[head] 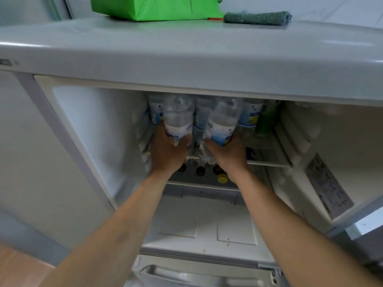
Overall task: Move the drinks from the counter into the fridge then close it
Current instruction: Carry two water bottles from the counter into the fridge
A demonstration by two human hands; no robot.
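on the fridge's upper shelf (267, 162), the left hand (167, 151) and right hand (228, 151) each clasp a clear bottle (178, 119) beside others already stored, so loading seems well along, with the door unshut.

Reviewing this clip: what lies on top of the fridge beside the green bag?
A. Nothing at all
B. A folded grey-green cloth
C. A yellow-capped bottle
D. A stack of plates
B. A folded grey-green cloth lies on the fridge top just to the right of the green bag.
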